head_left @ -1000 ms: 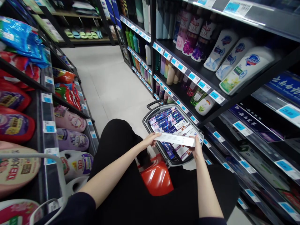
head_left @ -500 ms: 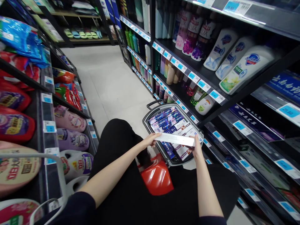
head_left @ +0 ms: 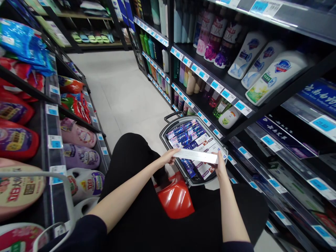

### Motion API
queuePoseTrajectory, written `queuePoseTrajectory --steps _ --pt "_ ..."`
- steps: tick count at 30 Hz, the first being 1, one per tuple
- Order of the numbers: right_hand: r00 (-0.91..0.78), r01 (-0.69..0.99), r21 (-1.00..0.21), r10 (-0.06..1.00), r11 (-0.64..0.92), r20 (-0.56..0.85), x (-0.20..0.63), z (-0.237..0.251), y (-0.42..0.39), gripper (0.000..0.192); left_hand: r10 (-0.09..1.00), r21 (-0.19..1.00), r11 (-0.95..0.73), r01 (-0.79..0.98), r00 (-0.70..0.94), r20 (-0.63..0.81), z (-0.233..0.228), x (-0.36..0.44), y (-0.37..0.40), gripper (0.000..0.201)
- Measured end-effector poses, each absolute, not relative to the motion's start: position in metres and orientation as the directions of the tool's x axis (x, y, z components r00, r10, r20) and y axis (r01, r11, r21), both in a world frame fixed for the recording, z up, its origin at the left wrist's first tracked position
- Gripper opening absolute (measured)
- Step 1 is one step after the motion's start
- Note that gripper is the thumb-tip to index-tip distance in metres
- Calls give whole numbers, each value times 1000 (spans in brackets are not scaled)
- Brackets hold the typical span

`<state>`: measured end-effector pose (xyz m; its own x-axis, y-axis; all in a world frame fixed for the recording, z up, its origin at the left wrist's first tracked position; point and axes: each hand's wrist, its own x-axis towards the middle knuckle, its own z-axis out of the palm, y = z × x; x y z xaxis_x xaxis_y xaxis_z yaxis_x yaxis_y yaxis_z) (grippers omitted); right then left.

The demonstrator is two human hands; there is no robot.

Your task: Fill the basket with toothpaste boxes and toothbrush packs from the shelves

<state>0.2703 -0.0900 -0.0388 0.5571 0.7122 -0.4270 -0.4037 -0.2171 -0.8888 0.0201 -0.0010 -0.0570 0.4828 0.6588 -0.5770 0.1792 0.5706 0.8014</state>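
Observation:
A long, narrow white toothpaste box (head_left: 196,155) with fine print is stretched level between my two hands. My left hand (head_left: 168,157) pinches its left end, and my right hand (head_left: 220,163) grips the right end, thumb on top. Below it sits a grey-rimmed shopping basket (head_left: 166,134) on the floor, its handle at the far side. Rows of dark blue and white toothpaste boxes (head_left: 195,134) lie inside the basket; the held box covers part of them.
A glossy red stool (head_left: 176,199) shows between my black-clad legs. Shelves to the right carry body wash bottles (head_left: 275,77) and boxed toothpaste (head_left: 286,136). Left shelves hold detergent bottles (head_left: 81,155) and bags (head_left: 26,43). A pale tiled aisle (head_left: 112,87) runs ahead toward slippers (head_left: 91,37).

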Motion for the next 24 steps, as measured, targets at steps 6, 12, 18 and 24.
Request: queuePoseTrajectory --steps 6,12,18,24 --pt "398 -539 -812 781 -226 -481 279 -41 -88 37 600 718 696 -14 559 -571 -39 19 -4 46" --pt "409 -544 -830 826 -121 -389 271 -35 -89 35 664 736 664 -127 552 -504 -28 17 -5 40" --pt "416 -607 -778 772 -159 -482 268 -31 -87 42 676 740 654 -159 562 -477 -27 15 -4 43" --pt "292 -612 -709 734 -350 -613 277 -42 -89 52 712 795 577 -186 592 -378 -22 13 -4 49"
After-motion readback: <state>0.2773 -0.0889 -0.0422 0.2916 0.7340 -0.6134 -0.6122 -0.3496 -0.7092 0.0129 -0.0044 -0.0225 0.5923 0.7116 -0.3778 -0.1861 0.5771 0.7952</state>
